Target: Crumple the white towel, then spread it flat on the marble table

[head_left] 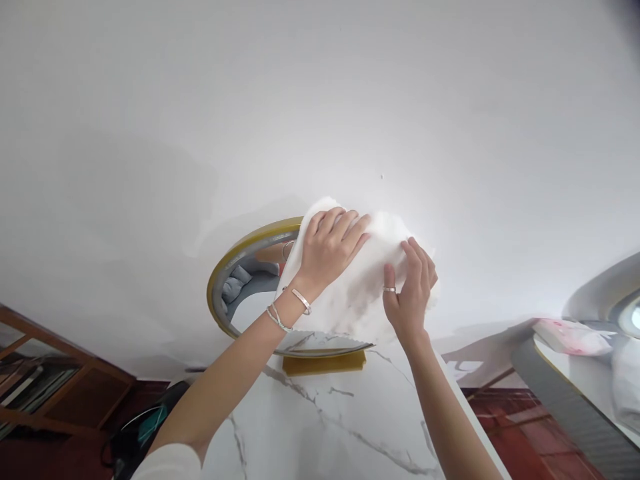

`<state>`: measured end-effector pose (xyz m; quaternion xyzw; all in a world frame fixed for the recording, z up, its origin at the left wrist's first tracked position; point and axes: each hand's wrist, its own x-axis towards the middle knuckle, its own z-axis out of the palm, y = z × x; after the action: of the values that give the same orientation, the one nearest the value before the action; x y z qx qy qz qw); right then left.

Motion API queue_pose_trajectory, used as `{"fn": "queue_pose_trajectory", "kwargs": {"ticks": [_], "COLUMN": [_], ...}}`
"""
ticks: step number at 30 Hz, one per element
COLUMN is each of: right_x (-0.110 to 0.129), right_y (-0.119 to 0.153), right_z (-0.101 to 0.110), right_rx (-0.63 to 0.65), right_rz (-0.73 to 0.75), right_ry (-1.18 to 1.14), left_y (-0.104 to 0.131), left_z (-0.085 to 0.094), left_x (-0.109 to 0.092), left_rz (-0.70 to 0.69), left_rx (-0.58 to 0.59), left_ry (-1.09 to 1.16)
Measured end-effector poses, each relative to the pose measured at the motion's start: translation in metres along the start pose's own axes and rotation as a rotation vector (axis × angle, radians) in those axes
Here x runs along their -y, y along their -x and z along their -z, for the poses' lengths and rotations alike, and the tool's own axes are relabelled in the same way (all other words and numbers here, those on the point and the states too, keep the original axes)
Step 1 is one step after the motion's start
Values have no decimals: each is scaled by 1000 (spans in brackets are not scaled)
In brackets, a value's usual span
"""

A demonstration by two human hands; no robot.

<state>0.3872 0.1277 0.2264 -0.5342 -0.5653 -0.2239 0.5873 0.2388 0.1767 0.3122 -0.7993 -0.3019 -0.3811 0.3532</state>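
Observation:
A white cloth [367, 287] hangs over the right part of an oval mirror [220, 267] with a gold rim, which stands on a gold base [325, 363]. My left hand [333, 243] lies on the cloth near the mirror's top edge, its fingers bent over the cloth and its wrist wearing bracelets. At the cloth's right side is my right hand [413, 287], with a ring on the thumb. Its fingers are curled at the cloth's edge, with the thumb apart from them. The cloth hides the mirror's right side.
The mirror stands on a white marbled tabletop [325, 427] against a pale wall [320, 100]. At the right, a second table [590, 393] bears a pink and white packet [573, 337]. A wooden shelf [55, 373] with books and a dark bag [150, 423] are at the left.

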Motion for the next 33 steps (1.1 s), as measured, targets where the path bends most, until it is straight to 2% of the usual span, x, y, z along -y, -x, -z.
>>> {"fn": "queue_pose_trajectory", "kwargs": {"ticks": [3, 5, 9, 14, 17, 20, 24, 28, 30, 33], "right_x": [-12, -18, -9, 23, 41, 48, 33, 2, -15, -37], "right_y": [4, 2, -10, -31, -39, -44, -41, -21, -3, 27], "right_z": [-15, -25, -40, -51, -57, -61, -59, -48, -43, -40], "right_rx": [-90, -171, -254, -209, -126, -82, -143, -239, -277, -317], "right_rz": [-53, -27, 70, 212, 330, 362, 248, 18, -89, -217], "right_ry": [39, 60, 75, 115, 158, 190, 175, 123, 87, 8], "left_y": [1, 1, 7, 32, 45, 42, 11, -21, -28, -27], "left_z": [3, 4, 8, 24, 35, 39, 31, 13, 1, -19], "left_x": [4, 8, 21, 51, 65, 68, 47, 7, -16, -46], "left_rz": [11, 25, 75, 229, 334, 370, 252, 79, -24, -202], "left_rx": [-2, -17, -86, -139, -108, -32, 103, 170, 195, 199], "left_ry": [24, 50, 77, 63, 35, -27, -29, 26, 42, 66]}}
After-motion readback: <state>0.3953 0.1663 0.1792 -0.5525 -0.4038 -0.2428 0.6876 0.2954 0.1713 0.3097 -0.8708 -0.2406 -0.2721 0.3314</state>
